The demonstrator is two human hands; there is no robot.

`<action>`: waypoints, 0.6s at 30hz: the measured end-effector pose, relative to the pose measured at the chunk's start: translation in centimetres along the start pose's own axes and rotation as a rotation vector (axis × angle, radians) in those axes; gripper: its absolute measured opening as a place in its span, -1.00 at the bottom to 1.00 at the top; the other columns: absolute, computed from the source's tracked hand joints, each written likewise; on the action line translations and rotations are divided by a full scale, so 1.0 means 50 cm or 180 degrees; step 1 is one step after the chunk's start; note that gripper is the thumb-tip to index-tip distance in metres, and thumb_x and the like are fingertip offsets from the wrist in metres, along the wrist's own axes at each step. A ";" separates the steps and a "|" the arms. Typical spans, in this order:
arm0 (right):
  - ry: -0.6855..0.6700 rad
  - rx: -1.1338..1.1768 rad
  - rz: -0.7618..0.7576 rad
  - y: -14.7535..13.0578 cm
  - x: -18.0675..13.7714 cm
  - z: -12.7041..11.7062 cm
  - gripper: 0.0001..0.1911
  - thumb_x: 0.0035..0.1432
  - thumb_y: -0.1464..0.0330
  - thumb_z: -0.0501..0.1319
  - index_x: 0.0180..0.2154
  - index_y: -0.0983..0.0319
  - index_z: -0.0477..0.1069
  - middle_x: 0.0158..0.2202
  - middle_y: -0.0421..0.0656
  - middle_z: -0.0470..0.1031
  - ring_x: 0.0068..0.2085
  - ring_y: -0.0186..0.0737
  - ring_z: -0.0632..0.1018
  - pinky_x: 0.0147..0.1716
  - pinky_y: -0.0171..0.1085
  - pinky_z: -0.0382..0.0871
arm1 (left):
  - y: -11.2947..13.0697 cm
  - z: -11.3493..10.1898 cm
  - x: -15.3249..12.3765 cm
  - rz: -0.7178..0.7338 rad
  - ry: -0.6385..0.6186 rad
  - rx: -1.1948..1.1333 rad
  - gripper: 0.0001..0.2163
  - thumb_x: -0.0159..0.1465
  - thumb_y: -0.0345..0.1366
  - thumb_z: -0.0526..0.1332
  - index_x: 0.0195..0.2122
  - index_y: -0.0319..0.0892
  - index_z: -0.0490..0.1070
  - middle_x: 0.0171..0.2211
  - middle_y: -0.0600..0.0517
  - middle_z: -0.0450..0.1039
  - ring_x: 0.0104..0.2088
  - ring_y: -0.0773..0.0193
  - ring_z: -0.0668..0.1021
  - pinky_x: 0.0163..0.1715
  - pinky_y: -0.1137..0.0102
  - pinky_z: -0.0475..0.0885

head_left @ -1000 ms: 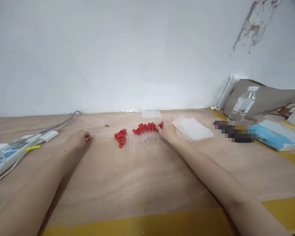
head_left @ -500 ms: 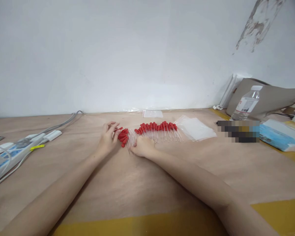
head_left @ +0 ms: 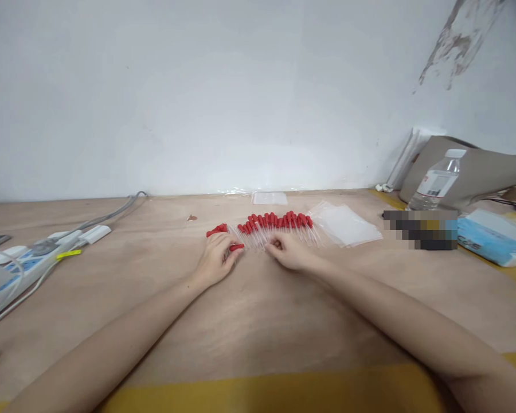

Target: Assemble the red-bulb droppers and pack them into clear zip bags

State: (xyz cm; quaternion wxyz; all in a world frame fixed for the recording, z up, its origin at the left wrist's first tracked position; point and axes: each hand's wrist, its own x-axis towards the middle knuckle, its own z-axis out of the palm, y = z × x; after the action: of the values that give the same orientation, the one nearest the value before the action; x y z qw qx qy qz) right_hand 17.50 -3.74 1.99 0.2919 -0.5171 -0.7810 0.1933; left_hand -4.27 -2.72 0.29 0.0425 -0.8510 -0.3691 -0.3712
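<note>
"How many lots lay out, and how did they look?"

"Two. Item: row of red-bulbed sticks (head_left: 290, 219), middle of the wood-toned table (head_left: 258, 327), side by side in a shallow arc; bulbs plain red, rounded, toward the wall (head_left: 223, 97); stems (head_left: 253, 238) thin, clear to whitish, toward the person. Item: cluster of red bulbs (head_left: 217, 230), left of the row, partly hidden behind the left hand (head_left: 217, 259)."

"And the grip?"

"Left: thumb and fingers closed on a single red bulb (head_left: 237, 247), its end showing. Right hand (head_left: 289, 252): fingers curled at the near ends of the stems; whether they pinched anything, I could not tell."

"Any writing?"

"Bottle (head_left: 438, 182), white cap, pale label with red print and a dark barcode-like block, wording too small. Blue packet (head_left: 490, 241), large dark letters, not surely legible. Clear bags (head_left: 346, 225), right of the row, flat, overlapping."
</note>
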 end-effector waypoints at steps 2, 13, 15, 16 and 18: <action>0.0017 0.0289 -0.0408 0.031 -0.026 -0.016 -0.84 0.11 0.33 0.05 -0.31 0.27 0.32 -0.42 -0.14 0.42 -0.41 -0.31 0.42 -0.44 -0.34 0.27 | 0.015 0.009 0.003 0.0003 -0.0101 0.0009 -0.88 0.19 -0.25 0.11 -0.33 -0.18 0.32 -0.36 0.03 0.42 -0.28 0.27 0.43 -0.06 0.23 0.22; 0.0453 -0.0698 -0.1560 0.081 -0.069 -0.025 -0.75 0.20 0.40 -0.03 -0.15 0.23 0.36 -0.29 -0.08 0.43 -0.23 -0.23 0.43 -0.22 -0.21 0.23 | 0.045 0.035 0.010 0.0350 -0.0036 0.0138 -0.83 0.22 -0.25 0.09 -0.20 -0.13 0.37 -0.28 0.03 0.50 -0.22 0.28 0.49 0.07 0.15 0.03; 0.0449 -0.0856 -0.1576 0.083 -0.069 -0.023 -0.75 0.20 0.40 -0.03 -0.15 0.22 0.36 -0.29 -0.09 0.44 -0.23 -0.24 0.43 -0.22 -0.21 0.20 | 0.043 0.036 0.010 0.0419 -0.0028 0.0136 -0.84 0.22 -0.25 0.09 -0.22 -0.12 0.39 -0.31 0.04 0.51 -0.23 0.28 0.50 0.07 0.14 0.02; 0.0442 -0.0913 -0.1573 0.083 -0.069 -0.022 -0.75 0.20 0.40 -0.02 -0.14 0.22 0.36 -0.30 -0.09 0.44 -0.24 -0.24 0.43 -0.23 -0.22 0.19 | 0.043 0.037 0.010 0.0451 -0.0030 0.0131 -0.84 0.22 -0.26 0.09 -0.23 -0.12 0.39 -0.31 0.04 0.51 -0.23 0.28 0.50 0.07 0.14 0.02; 0.0421 -0.1008 -0.1575 0.083 -0.069 -0.020 -0.74 0.20 0.39 -0.02 -0.14 0.22 0.36 -0.32 -0.10 0.44 -0.26 -0.26 0.43 -0.24 -0.22 0.18 | 0.043 0.038 0.010 0.0470 -0.0023 0.0111 -0.85 0.22 -0.26 0.10 -0.24 -0.12 0.40 -0.31 0.04 0.51 -0.23 0.27 0.50 0.07 0.14 0.04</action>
State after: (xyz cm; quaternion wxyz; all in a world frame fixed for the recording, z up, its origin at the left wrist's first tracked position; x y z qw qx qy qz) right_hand 22.04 -5.32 -0.65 0.2961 -0.3616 -0.8831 -0.0421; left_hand -1.49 -3.32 -0.29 0.0833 -0.8764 -0.3119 -0.3575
